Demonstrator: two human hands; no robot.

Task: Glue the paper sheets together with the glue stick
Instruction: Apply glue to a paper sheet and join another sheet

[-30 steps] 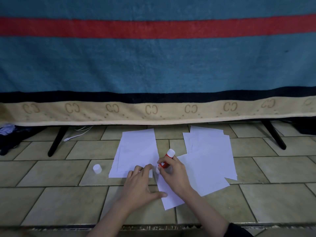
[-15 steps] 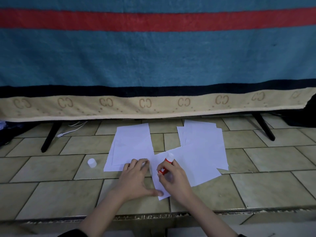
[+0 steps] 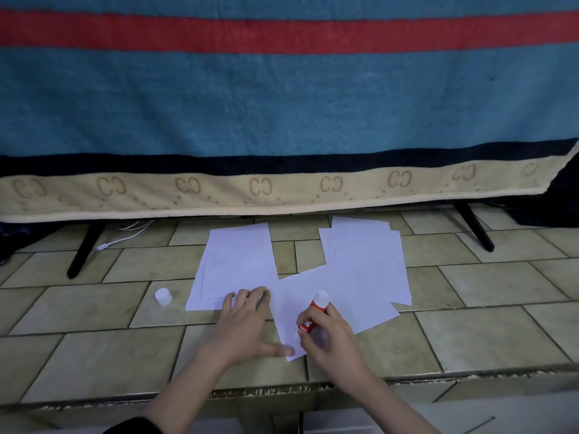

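We are looking down at a wide teal woven blanket with a red stripe and a beige patterned border, which is hanging across the back and filling most of the view. Below it we are working on a floor of pale beige rectangular tiles. On the tiles, a stack of white paper sheets is lying to the right, a second pile of white sheets to the left, and one tilted white paper sheet is bridging the two, its near corner pointing toward us.

Our left hand is lying open and flat, gripping nothing, its fingers spreading over the left pile's near edge and its thumb pressing the tilted sheet's near corner. Our right hand is closing around the lower part of a red glue stick with a white end, held slanted over the tilted sheet; its lower tip is hiding behind the fingers, so we cannot tell whether it is touching the paper.

A small white round cap is standing on a tile, left of the left pile.
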